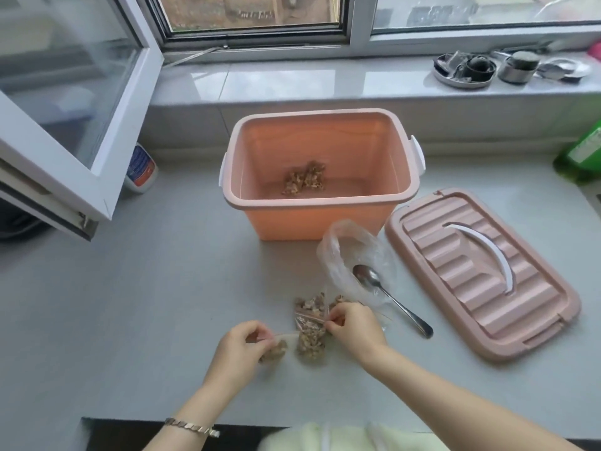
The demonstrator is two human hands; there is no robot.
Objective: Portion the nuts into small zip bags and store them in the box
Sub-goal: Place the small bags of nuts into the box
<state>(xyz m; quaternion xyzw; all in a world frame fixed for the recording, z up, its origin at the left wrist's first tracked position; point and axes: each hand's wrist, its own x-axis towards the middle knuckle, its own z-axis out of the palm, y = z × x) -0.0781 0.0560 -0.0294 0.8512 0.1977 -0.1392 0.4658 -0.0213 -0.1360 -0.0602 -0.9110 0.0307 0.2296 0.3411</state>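
Note:
An open pink box [322,222] stands at the back of the grey counter, with filled nut bags [304,179] on its floor. Near the front edge lie small zip bags of nuts [310,340]. My left hand [242,349] pinches the top of one small nut bag [274,351] at the left of the group. My right hand [353,327] pinches the zip edge of another small bag beside it. A large clear plastic bag [354,255] lies open behind my right hand, with a metal spoon [387,296] resting on it.
The box's pink lid [481,275] lies flat to the right. An open window sash [71,102] juts over the counter's left side, a white bottle [141,169] under it. Metal dishes [468,71] sit on the sill; a green package [582,151] is at far right.

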